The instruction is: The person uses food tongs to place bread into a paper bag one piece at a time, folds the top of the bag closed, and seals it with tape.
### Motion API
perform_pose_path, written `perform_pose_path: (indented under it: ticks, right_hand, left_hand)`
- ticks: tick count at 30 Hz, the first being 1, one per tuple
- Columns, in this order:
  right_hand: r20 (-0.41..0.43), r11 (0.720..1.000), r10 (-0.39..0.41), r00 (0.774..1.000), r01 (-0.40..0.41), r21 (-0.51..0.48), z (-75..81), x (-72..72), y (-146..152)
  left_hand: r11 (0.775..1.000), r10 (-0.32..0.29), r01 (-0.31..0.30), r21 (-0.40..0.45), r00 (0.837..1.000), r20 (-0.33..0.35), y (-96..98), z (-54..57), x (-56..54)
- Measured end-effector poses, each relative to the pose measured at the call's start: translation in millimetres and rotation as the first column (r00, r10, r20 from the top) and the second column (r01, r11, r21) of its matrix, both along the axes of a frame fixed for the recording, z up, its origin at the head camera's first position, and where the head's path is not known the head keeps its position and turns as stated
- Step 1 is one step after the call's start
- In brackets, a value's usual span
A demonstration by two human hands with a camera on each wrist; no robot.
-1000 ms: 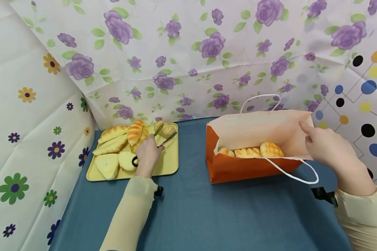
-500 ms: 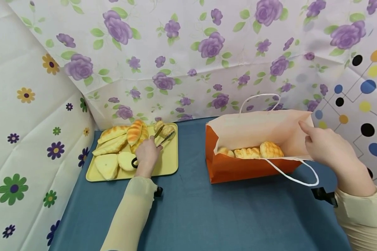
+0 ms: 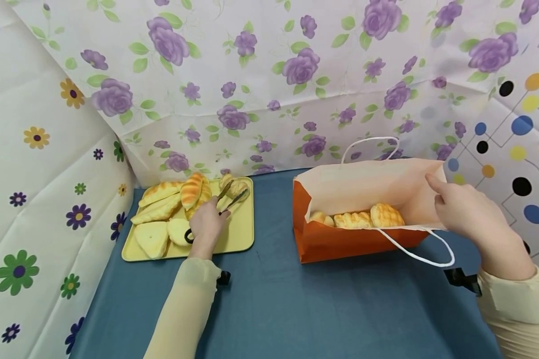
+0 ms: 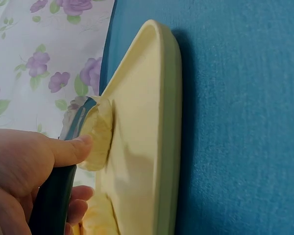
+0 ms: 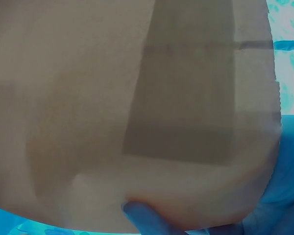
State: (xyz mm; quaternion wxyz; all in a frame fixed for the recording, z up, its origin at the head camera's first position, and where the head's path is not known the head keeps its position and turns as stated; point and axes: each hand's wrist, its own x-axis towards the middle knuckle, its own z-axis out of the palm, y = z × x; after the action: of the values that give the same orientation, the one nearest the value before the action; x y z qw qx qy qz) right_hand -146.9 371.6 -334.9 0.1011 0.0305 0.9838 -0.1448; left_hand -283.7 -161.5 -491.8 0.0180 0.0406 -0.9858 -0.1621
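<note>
In the head view my left hand (image 3: pixel 205 224) holds metal tongs (image 3: pixel 234 200) over the right part of a yellow tray (image 3: pixel 240 237). Their two arms reach either side of a small knotted bread roll (image 3: pixel 238 189) near the tray's back right corner. The left wrist view shows my thumb along the dark tong handle (image 4: pixel 54 196), with the tong end against the pale roll (image 4: pixel 99 139). My right hand (image 3: pixel 469 212) grips the right side of an orange paper bag (image 3: pixel 359 244), thumb on its pale inner wall (image 5: pixel 88 122). Its other fingers are mostly hidden behind the paper.
Long loaves (image 3: pixel 157 207), a browned striped bread (image 3: pixel 191 190), a triangular bread (image 3: pixel 151 238) and a round bun (image 3: pixel 177 232) fill the tray's left. Inside the bag lie several breads (image 3: pixel 386 215). White cord handles (image 3: pixel 410 251) stick out. Floral cloth (image 3: pixel 251 99) backs the blue table (image 3: pixel 274 299).
My left hand has drawn back slightly toward me and left, and the tong tips stand a little closer together around the roll. The right hand keeps its grip on the bag.
</note>
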Motion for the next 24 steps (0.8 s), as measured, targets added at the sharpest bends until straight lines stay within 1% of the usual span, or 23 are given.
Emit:
perform_pose_path:
  ticks: [5,11,14,19,24]
  right_hand:
    - [0.014,1.000,-0.002,1.000,0.002,0.004,0.3,-0.1,-0.6]
    - [0.012,1.000,-0.002,1.000,0.002,0.010,0.9,-0.5,-1.1]
    - [0.011,1.000,0.000,1.000,0.000,0.010,0.6,-0.6,-1.4]
    - [0.008,1.000,-0.002,1.000,0.002,0.007,-0.3,-0.3,-2.3]
    - [0.006,1.000,-0.002,1.000,0.002,0.005,-0.3,-0.2,-1.9]
  left_hand:
    - [0.999,0.008,-0.008,0.039,1.000,0.005,-4.8,-1.1,6.4]
    - [0.998,0.017,-0.016,0.061,1.000,-0.015,-7.5,-0.3,14.1]
    - [0.997,0.014,-0.011,0.076,0.999,-0.041,-7.5,1.8,18.9]
    - [0.993,-0.002,0.015,0.114,0.994,-0.108,-5.4,5.9,28.9]
    - [0.987,-0.026,0.048,0.150,0.989,-0.146,-1.4,12.2,40.3]
